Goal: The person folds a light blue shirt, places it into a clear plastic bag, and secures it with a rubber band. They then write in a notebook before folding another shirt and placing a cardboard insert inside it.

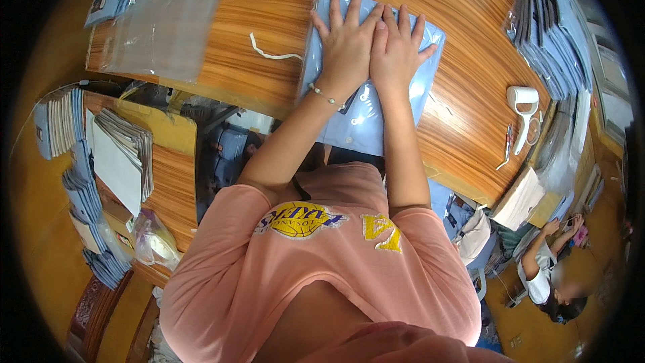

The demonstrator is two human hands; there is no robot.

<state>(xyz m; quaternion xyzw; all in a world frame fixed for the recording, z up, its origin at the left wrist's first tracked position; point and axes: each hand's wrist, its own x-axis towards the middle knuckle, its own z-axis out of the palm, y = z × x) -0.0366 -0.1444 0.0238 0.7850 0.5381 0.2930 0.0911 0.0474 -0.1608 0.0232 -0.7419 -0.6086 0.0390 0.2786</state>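
A folded light-blue shirt [367, 124] in a shiny clear plastic bag lies on the wood-grain table [262, 0] in front of me. Both palms press flat on its upper part. My left hand [346, 47] has its fingers spread, and a beaded bracelet circles that wrist. Beside it, thumbs and forefingers meeting, my right hand [398, 50] also rests with fingers spread. Neither hand grips anything. A white strip [272, 56] curls on the table just left of the shirt.
Clear plastic bags [158, 33] lie at the far left. Bagged blue shirts [547, 40] are stacked at the right. Nearby sit a white-handled lint roller [523, 111] and a small red-handled tool [507, 144]. A side table [171, 181] holds cardboard sheets. Another person [547, 269] is at lower right.
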